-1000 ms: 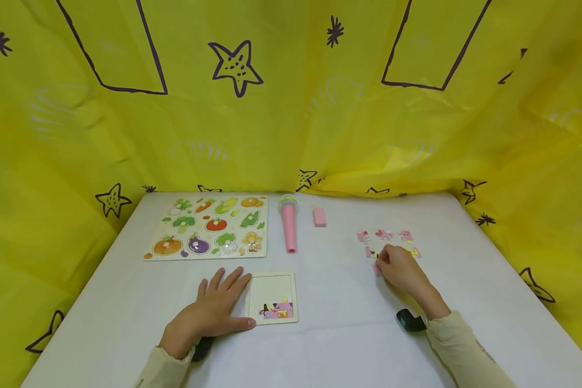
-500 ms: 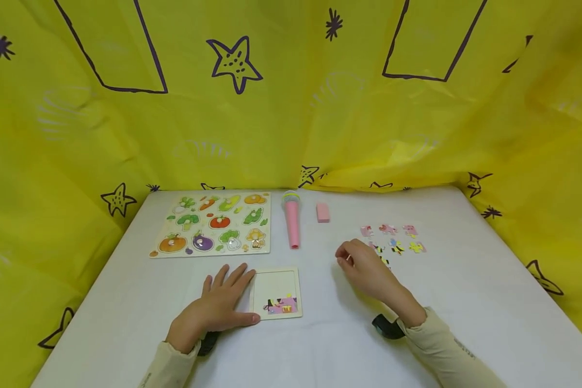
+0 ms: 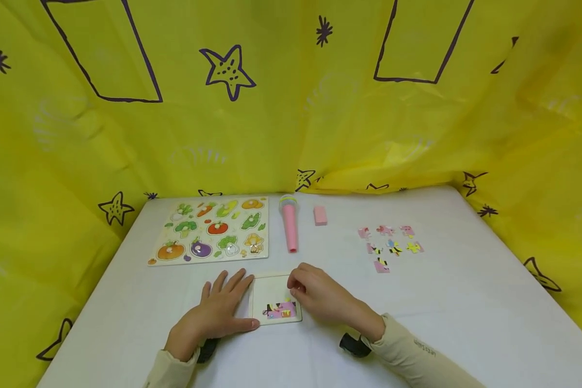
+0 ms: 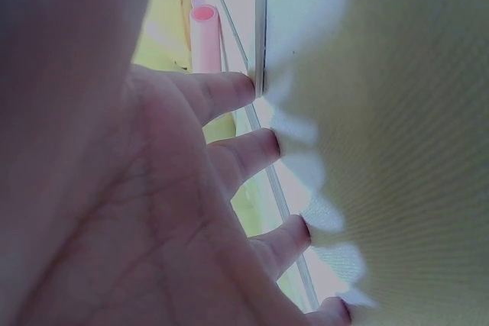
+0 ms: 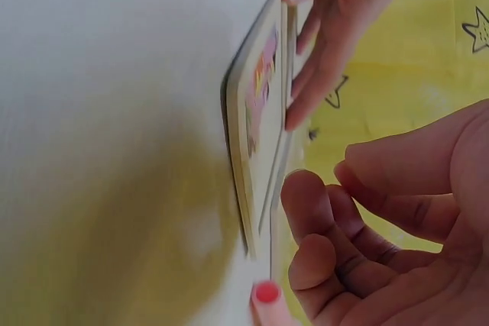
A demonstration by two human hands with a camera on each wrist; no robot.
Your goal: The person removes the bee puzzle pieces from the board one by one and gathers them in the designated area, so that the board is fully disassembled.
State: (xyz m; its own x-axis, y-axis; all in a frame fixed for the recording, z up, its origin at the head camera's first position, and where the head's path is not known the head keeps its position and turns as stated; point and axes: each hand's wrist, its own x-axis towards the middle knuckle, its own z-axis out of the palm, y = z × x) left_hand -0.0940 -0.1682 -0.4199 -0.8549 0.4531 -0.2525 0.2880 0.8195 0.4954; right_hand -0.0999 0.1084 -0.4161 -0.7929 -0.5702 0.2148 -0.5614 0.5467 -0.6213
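Note:
My left hand [image 3: 216, 311] lies with spread fingers on the left side of a small square wooden puzzle tray [image 3: 271, 284], fingertips at its upper left edge and thumb at its lower left corner. A strip of pink picture puzzle pieces [image 3: 282, 310] sits low in the tray's right part. Over the tray's right edge hovers my right hand [image 3: 322, 295]. In the right wrist view, the right fingers [image 5: 308, 196] are loosely curled with no object visible between them. Several loose puzzle pieces [image 3: 394, 248] lie in rows on the table to the right.
A vegetable peg puzzle board [image 3: 208, 229] lies at the back left. Beside it are a pink toy microphone [image 3: 289, 225] and a pink block [image 3: 320, 215]. A yellow cloth [image 3: 291, 124] hangs behind the white table [image 3: 349, 355].
My right hand has moved left from the loose pieces to the tray's right edge, uncovering the pieces beneath it. My left hand stays at the tray. The head view has shifted slightly.

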